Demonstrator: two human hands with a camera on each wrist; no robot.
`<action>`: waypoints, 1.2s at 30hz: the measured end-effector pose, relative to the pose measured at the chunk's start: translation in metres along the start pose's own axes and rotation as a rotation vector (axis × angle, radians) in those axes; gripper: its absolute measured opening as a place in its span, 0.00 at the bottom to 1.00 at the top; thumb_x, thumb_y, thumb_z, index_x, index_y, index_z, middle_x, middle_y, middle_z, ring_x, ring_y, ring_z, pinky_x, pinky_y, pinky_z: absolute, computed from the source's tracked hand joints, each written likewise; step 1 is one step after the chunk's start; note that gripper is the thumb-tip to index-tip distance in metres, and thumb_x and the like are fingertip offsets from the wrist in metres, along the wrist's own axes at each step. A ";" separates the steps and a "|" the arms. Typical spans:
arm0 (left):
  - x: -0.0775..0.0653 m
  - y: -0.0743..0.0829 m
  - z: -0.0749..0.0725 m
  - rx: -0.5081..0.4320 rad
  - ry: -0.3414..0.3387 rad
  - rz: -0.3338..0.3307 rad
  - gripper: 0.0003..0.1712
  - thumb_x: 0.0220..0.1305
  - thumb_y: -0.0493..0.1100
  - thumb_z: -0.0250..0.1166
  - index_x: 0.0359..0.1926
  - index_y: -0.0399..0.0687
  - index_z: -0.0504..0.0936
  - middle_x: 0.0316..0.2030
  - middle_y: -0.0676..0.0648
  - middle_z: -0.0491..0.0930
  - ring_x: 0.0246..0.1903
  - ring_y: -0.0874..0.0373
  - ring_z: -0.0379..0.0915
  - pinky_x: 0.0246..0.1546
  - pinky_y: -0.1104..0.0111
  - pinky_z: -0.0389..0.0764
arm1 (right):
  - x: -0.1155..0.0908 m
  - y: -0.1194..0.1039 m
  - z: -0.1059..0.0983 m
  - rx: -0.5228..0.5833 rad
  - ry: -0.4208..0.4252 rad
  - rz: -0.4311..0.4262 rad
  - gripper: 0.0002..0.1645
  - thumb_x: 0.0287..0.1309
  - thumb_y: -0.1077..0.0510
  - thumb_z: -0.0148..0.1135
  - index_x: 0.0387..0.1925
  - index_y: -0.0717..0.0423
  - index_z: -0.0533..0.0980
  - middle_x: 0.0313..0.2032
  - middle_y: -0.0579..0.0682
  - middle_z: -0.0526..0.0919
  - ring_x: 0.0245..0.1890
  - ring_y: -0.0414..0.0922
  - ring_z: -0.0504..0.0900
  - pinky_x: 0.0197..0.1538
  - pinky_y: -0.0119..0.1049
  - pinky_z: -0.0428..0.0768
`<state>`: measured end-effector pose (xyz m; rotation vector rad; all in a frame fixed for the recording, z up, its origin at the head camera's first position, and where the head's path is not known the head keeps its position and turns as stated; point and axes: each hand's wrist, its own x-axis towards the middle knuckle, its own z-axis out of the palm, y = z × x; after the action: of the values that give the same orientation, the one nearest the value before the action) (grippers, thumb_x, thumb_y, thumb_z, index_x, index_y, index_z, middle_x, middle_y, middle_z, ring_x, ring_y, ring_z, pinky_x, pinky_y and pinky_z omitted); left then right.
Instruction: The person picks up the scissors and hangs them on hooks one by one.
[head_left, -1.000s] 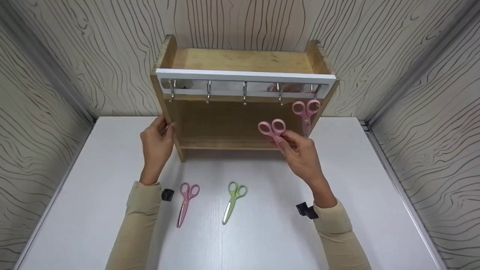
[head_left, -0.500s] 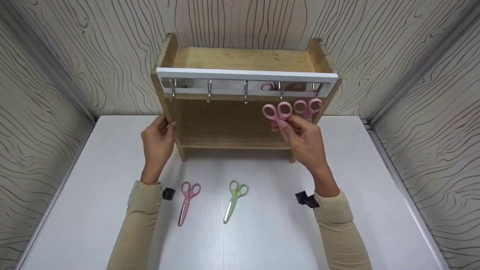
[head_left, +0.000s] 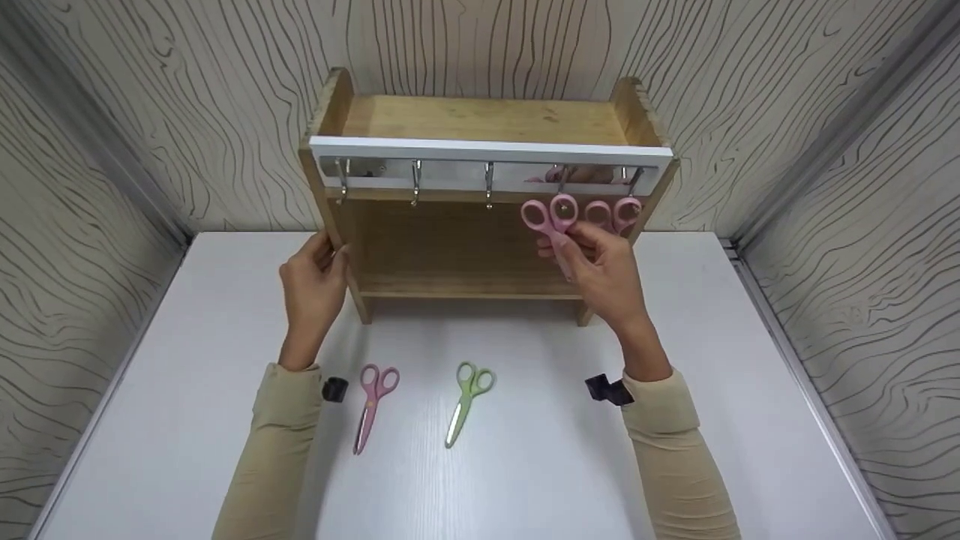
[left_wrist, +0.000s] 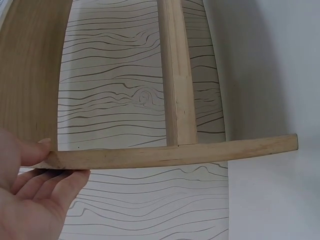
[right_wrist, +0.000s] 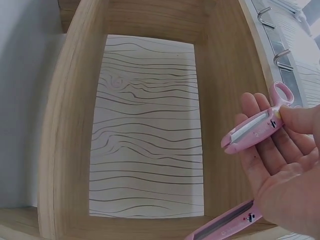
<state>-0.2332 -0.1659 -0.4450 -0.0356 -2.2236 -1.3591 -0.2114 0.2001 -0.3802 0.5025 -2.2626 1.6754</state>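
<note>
My right hand [head_left: 609,279] pinches a pair of pink scissors [head_left: 557,238] with the handle loops up, by the fourth hook from the left. The hook's tip shows within one loop; whether it passes through, I cannot tell. In the right wrist view the scissors' blades [right_wrist: 252,131] lie across the fingers, tips together. A second pair of pink scissors [head_left: 628,214] hangs from the rightmost hook, partly hidden behind the hand. My left hand [head_left: 311,289] grips the left side panel of a wooden shelf [head_left: 480,120], thumb in front and fingers behind in the left wrist view.
A white hook rail [head_left: 450,146] with several metal hooks runs along the shelf's upper front. On the white table [head_left: 525,480] lie another pair of pink scissors [head_left: 371,405] at left and green scissors [head_left: 465,401] in the middle. Wood-patterned walls [head_left: 247,112] surround the table.
My right hand has raised the pink scissors from below the rail up to the fourth hook, now overlapping the hanging pair. My left hand stays on the side panel.
</note>
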 end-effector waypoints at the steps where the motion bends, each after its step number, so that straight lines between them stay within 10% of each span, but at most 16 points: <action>1: 0.000 0.000 0.000 0.002 0.002 -0.001 0.21 0.75 0.35 0.63 0.65 0.31 0.79 0.59 0.30 0.84 0.59 0.41 0.85 0.58 0.61 0.87 | 0.001 0.001 0.001 0.003 -0.004 0.008 0.14 0.74 0.64 0.61 0.55 0.65 0.83 0.44 0.62 0.92 0.41 0.39 0.93 0.44 0.29 0.89; 21: 0.000 -0.001 0.000 -0.009 -0.006 -0.016 0.21 0.75 0.36 0.64 0.65 0.32 0.80 0.58 0.30 0.84 0.59 0.42 0.85 0.57 0.61 0.87 | -0.001 0.018 0.004 -0.001 -0.012 0.061 0.15 0.73 0.59 0.64 0.55 0.62 0.83 0.46 0.64 0.91 0.46 0.47 0.93 0.44 0.32 0.90; 36: -0.001 -0.003 0.000 0.003 -0.011 -0.013 0.21 0.76 0.36 0.63 0.65 0.33 0.80 0.58 0.31 0.85 0.59 0.42 0.85 0.58 0.59 0.88 | -0.020 0.040 -0.011 -0.169 -0.014 0.193 0.19 0.72 0.58 0.66 0.59 0.63 0.82 0.57 0.60 0.88 0.60 0.55 0.87 0.64 0.38 0.86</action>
<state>-0.2332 -0.1666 -0.4477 -0.0272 -2.2383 -1.3654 -0.2108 0.2229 -0.4195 0.2660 -2.5045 1.5481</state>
